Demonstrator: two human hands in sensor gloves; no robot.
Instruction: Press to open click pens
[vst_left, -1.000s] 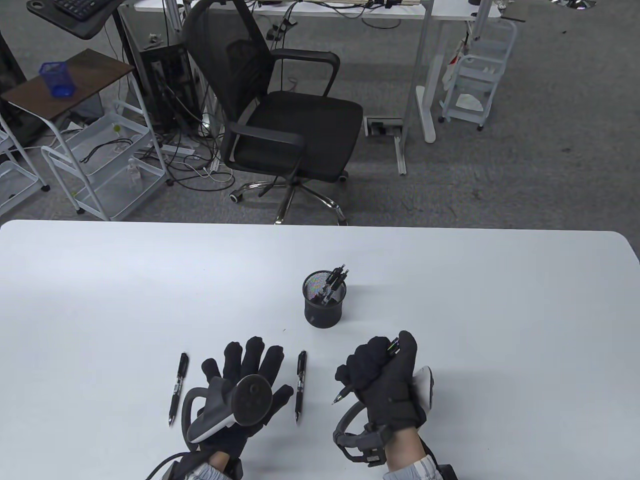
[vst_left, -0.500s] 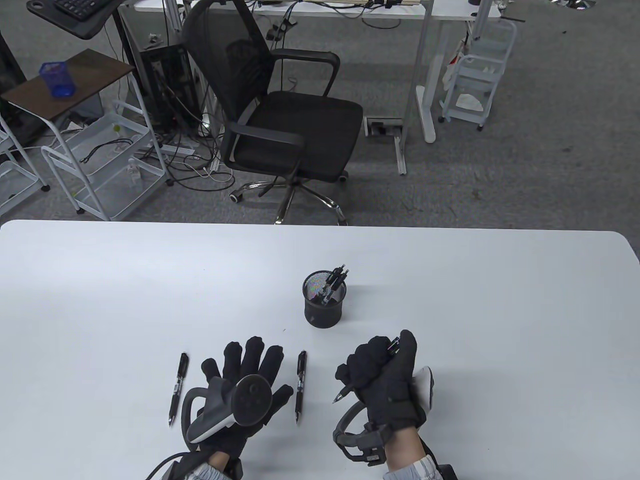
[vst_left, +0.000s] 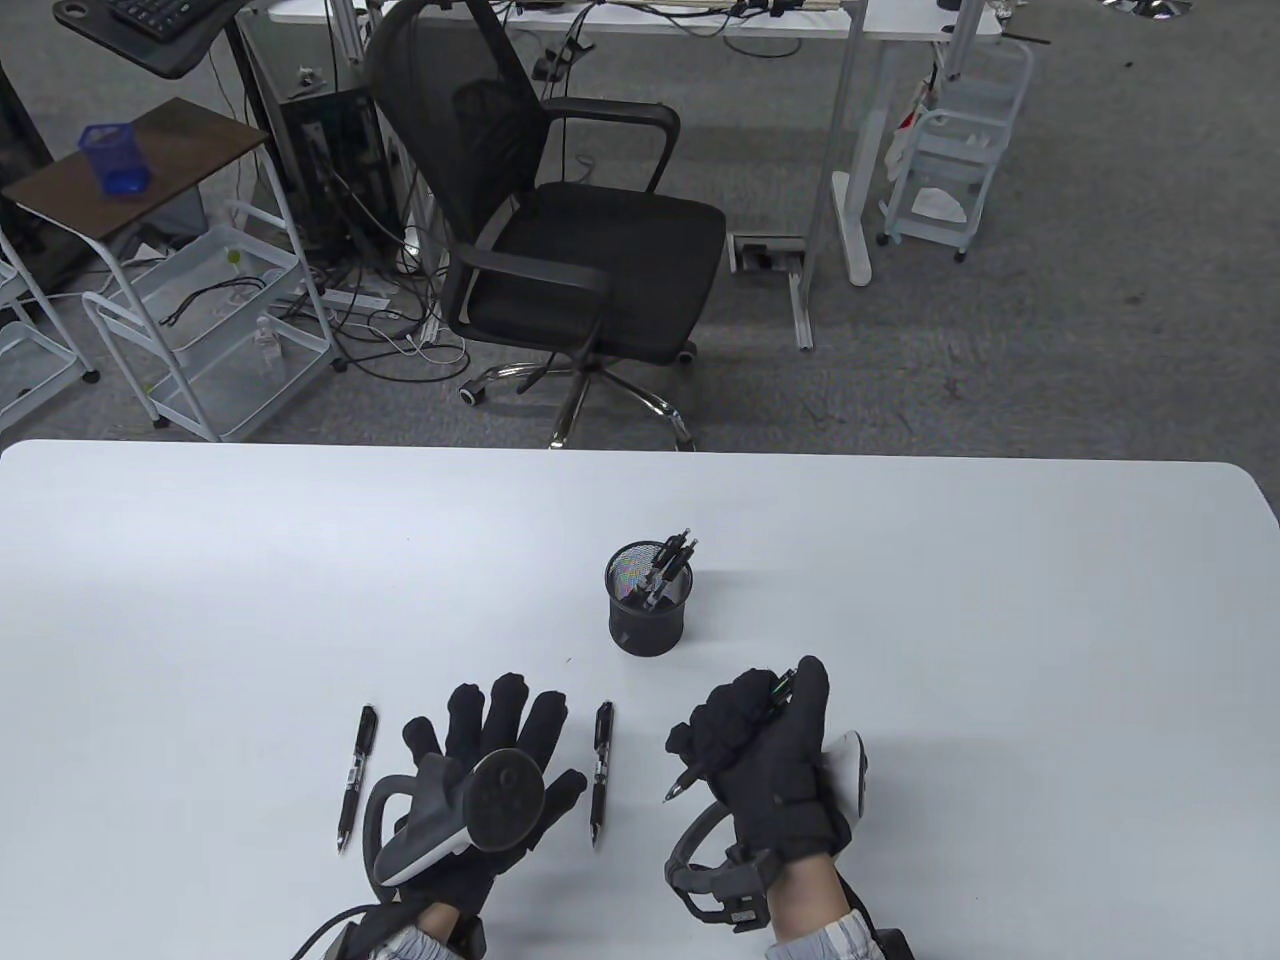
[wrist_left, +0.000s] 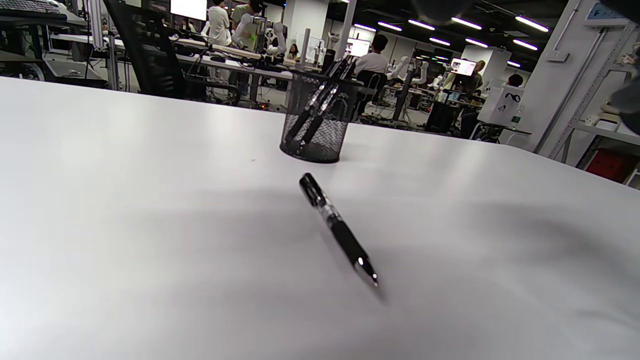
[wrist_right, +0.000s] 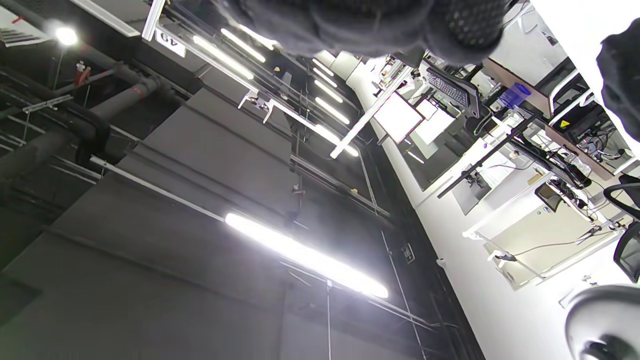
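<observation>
My right hand (vst_left: 765, 745) grips a black click pen (vst_left: 683, 785) in its fist. The tip pokes out at the lower left and the thumb sits at the button end (vst_left: 787, 686). My left hand (vst_left: 490, 745) rests flat on the white table (vst_left: 950, 620) with its fingers spread, holding nothing. Two black click pens lie on the table, one left of that hand (vst_left: 354, 777) and one right of it (vst_left: 601, 771); the latter also shows in the left wrist view (wrist_left: 337, 230). The right wrist view shows only ceiling and glove.
A black mesh pen cup (vst_left: 647, 599) with several pens stands mid-table beyond my hands; it also shows in the left wrist view (wrist_left: 316, 120). An office chair (vst_left: 570, 230) stands past the table's far edge.
My right hand with the pen has shifted very slightly left. The thumb has moved a little at the button end. The left hand and the loose pens have not moved.
</observation>
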